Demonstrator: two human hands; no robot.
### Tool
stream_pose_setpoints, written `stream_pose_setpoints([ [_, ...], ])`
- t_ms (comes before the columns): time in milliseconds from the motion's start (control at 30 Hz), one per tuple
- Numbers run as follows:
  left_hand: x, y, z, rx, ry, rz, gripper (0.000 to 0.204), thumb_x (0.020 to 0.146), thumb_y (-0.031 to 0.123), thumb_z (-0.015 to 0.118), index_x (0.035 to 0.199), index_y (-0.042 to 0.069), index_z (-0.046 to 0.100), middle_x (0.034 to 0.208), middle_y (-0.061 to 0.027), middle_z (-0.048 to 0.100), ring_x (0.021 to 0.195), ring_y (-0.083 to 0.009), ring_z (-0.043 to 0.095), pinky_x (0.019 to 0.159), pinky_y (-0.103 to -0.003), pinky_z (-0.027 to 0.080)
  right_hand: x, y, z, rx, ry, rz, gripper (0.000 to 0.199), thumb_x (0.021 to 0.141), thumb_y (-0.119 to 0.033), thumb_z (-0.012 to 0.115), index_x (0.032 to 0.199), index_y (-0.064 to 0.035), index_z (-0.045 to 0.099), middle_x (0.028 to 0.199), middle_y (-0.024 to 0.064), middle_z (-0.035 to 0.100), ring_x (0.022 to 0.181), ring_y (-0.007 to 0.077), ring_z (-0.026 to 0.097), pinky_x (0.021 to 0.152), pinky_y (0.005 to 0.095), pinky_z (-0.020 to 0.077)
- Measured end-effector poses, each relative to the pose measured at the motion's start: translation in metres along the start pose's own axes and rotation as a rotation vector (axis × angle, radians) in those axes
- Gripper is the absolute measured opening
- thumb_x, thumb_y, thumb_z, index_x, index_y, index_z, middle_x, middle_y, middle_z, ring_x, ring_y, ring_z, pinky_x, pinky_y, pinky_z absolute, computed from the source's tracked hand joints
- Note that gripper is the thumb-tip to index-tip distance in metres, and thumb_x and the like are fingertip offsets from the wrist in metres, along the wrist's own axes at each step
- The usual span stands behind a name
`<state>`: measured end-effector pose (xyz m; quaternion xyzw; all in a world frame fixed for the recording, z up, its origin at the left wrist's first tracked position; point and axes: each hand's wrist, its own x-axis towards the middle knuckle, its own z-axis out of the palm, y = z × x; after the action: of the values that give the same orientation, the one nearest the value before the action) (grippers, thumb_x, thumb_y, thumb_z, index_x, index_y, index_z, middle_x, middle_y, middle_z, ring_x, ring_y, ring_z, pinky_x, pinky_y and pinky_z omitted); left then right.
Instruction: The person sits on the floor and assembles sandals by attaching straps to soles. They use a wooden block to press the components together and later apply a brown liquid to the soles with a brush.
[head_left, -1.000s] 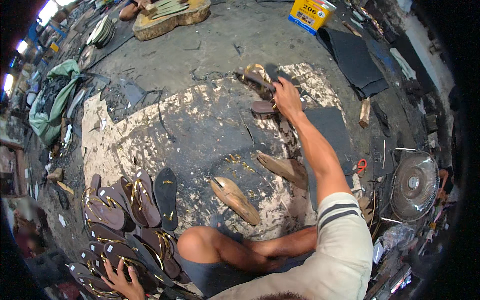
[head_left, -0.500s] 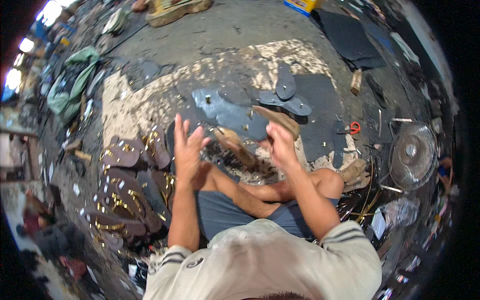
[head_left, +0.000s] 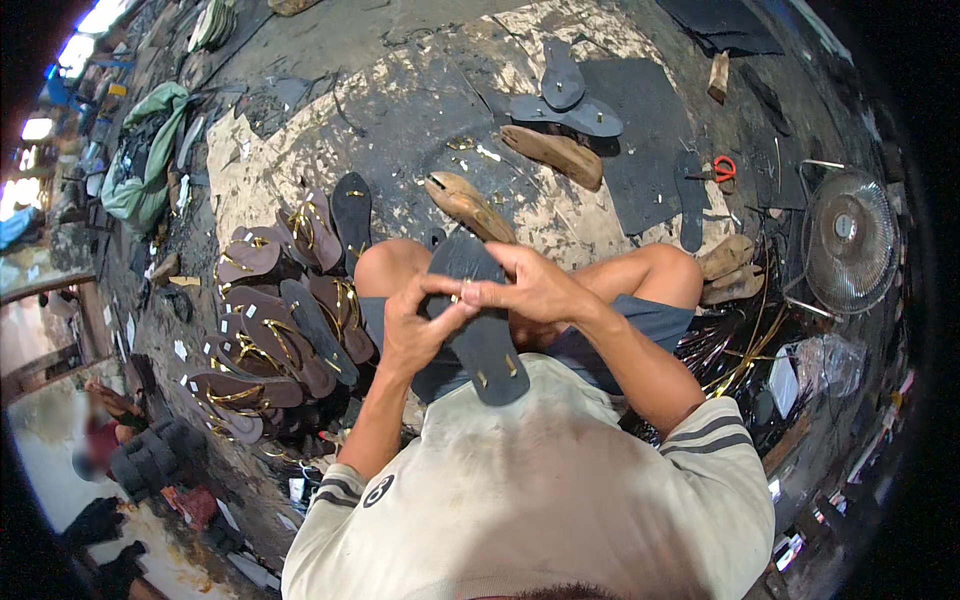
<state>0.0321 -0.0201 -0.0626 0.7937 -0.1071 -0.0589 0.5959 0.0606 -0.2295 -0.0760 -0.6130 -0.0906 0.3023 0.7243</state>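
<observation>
A dark grey sandal sole point(head_left: 488, 362) is held over my lap, its heel end toward my shirt and two gold strap ends showing near that end. My left hand point(head_left: 412, 322) is closed on its left edge. From the other side my right hand point(head_left: 540, 287) grips it too, and both thumbs meet at a small gold piece near the middle. Fingers under the sole are hidden. Just beyond lies a wooden foot-shaped form point(head_left: 466, 204). Another wooden form point(head_left: 553, 158) rests farther off to the right.
Finished brown sandals with gold straps point(head_left: 268, 345) are grouped at my left. Two crossed grey soles point(head_left: 562, 75) lie ahead on a dark sheet point(head_left: 628, 130), near red-handled scissors point(head_left: 724, 168). More wooden forms point(head_left: 730, 268) and a fan point(head_left: 845, 240) stand right. A person sits far left.
My right hand has left the wooden form, which now rests on the ground. The sole that lay ahead is now in both hands, close to my body. My spread left hand has closed.
</observation>
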Motion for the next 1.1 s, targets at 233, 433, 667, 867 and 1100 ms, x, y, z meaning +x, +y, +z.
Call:
stream_pose_setpoints([
  [233,-0.006,0.001,0.010,-0.260,0.133,-0.102,0.043,0.089,0.004,0.070,0.128,0.004,0.050,0.119,-0.0087,0.061,0.100,-0.0117,0.059,0.085,-0.025,0.048,-0.011,0.006,0.010,0.030,0.051,-0.016,0.024,0.097,-0.012,0.060,0.114,0.0048,0.058,0.094,0.0015,0.063,0.083,0.0064,0.055,0.070,0.0256,0.0496],
  [433,0.020,0.025,0.005,-0.368,0.184,-0.219,0.060,0.088,0.005,0.066,0.141,0.004,0.037,0.135,-0.0140,0.049,0.124,-0.0222,0.051,0.107,-0.034,0.038,-0.006,-0.019,0.021,-0.138,0.293,-0.168,0.043,0.093,-0.017,0.065,0.128,0.0044,0.054,0.087,0.0127,0.066,0.082,0.0104,0.060,0.070,0.0298,0.0511],
  [667,0.029,0.026,0.004,-0.277,0.145,-0.144,0.067,0.089,0.009,0.069,0.145,0.001,0.033,0.137,-0.0147,0.046,0.126,-0.0230,0.049,0.108,-0.036,0.038,0.012,0.000,0.015,-0.006,0.311,-0.247,0.046,0.094,-0.011,0.065,0.133,0.0057,0.048,0.096,0.0088,0.068,0.082,0.0113,0.063,0.070,0.0270,0.0525],
  [867,0.012,0.013,0.025,0.642,0.049,0.010,0.108,0.076,0.030,0.080,0.155,0.001,0.012,0.158,-0.0300,0.015,0.146,-0.0448,0.021,0.116,-0.049,0.024,0.040,-0.016,0.014,0.077,0.514,-0.249,0.038,0.098,-0.011,0.061,0.129,0.0044,0.048,0.102,0.0126,0.069,0.089,0.0134,0.066,0.073,0.0281,0.0559],
  [1100,0.004,0.007,-0.048,-0.402,0.186,-0.368,0.043,0.090,-0.001,0.058,0.132,-0.004,0.051,0.120,-0.0089,0.063,0.104,-0.0143,0.062,0.089,-0.028,0.050,0.112,0.147,-0.061,-0.780,0.636,-0.134,0.070,0.088,-0.034,0.072,0.137,0.0060,0.043,0.125,0.0304,0.059,0.115,0.0429,0.059,0.100,0.0470,0.0466],
])
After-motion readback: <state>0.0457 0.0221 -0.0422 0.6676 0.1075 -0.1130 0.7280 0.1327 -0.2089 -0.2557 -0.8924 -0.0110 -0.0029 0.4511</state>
